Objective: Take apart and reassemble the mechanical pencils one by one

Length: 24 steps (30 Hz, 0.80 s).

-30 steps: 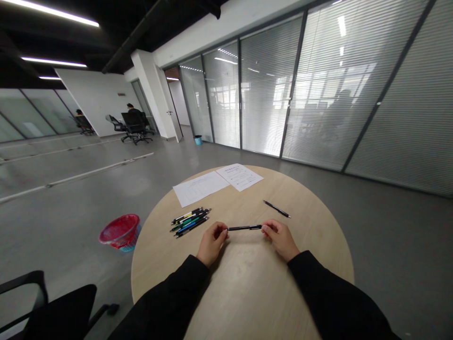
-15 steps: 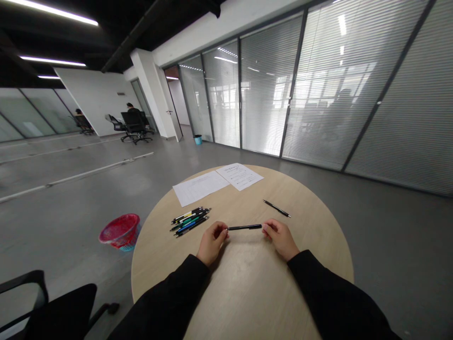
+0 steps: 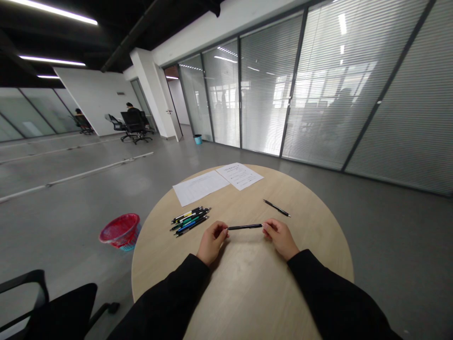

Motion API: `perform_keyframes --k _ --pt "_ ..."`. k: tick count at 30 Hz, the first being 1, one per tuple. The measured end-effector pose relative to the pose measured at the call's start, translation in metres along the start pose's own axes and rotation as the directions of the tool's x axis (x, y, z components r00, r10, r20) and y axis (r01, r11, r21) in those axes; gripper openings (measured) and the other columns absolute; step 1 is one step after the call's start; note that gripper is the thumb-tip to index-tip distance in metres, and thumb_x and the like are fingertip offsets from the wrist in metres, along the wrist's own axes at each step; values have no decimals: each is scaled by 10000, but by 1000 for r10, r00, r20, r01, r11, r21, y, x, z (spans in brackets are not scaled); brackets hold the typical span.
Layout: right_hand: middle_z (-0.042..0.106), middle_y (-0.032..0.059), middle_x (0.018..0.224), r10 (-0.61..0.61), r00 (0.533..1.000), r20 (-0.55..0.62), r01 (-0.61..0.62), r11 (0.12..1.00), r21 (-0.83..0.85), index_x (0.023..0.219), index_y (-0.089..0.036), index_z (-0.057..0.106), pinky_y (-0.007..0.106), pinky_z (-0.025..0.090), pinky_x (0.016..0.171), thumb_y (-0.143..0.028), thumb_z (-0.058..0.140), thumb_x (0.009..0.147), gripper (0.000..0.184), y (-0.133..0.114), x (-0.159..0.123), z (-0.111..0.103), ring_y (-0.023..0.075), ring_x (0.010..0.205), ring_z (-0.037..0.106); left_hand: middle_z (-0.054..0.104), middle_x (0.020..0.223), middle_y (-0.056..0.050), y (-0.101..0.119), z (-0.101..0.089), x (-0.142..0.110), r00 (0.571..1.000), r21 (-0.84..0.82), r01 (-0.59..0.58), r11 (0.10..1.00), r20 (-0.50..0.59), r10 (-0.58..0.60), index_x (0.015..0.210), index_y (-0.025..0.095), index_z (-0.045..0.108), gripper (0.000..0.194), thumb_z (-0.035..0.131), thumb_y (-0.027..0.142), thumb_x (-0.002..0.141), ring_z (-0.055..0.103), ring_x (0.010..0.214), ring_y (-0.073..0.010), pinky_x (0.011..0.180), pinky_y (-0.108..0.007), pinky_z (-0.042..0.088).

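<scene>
A slim black pen [image 3: 245, 227] is stretched nearly level between my two hands, just above the round wooden table [image 3: 244, 293]. My left hand [image 3: 213, 241] pinches its left end between thumb and fingers. At the other end, the fingertips of my right hand [image 3: 279, 236] are closed on the pen's right tip. Beyond my right hand lies a second black pen [image 3: 276, 208], slanting on the tabletop. To the left of my left hand rests a loose pile of several pens [image 3: 190, 221] with black, white, yellow, green and blue parts.
Two printed paper sheets, one on the left [image 3: 201, 188] and one on the right [image 3: 239, 176], lie at the table's far edge. A red-lined waste basket [image 3: 120, 231] stands on the floor at left, near a black chair [image 3: 63, 311]. People sit on office chairs far off.
</scene>
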State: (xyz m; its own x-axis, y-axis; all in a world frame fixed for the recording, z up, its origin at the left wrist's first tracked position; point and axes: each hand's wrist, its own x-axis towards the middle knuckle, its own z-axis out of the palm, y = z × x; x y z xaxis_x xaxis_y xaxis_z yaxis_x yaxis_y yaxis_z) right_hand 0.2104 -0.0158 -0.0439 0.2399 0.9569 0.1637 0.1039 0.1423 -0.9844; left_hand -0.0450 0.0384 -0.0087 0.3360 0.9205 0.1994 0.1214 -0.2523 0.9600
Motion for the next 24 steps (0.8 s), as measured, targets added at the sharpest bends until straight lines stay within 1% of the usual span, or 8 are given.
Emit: perform_keyframes --k 8,14,24 --pt "606 1 626 -6 1000 0 6 1000 -1 756 -173 622 248 413 528 -573 632 839 409 -2 -1 0 132 551 525 634 723 0 1 0 -1 1000 -5 11 1000 4 -11 874 163 612 202 663 347 811 623 672 -152 669 -269 492" --pt "603 4 620 -9 1000 -8 9 1000 -16 739 -177 613 260 434 548 -582 635 825 414 -6 -1 1 142 566 537 628 724 6 -2 0 0 1000 0 7 1000 10 -7 873 169 605 216 660 367 808 628 677 -154 674 -274 497" --pt "600 2 626 17 1000 0 -17 1000 -13 752 -185 605 258 419 525 -599 625 823 421 -3 0 0 143 554 522 629 719 0 -1 0 0 1000 9 15 1000 12 -15 873 171 602 244 657 398 802 627 680 -160 673 -278 495"
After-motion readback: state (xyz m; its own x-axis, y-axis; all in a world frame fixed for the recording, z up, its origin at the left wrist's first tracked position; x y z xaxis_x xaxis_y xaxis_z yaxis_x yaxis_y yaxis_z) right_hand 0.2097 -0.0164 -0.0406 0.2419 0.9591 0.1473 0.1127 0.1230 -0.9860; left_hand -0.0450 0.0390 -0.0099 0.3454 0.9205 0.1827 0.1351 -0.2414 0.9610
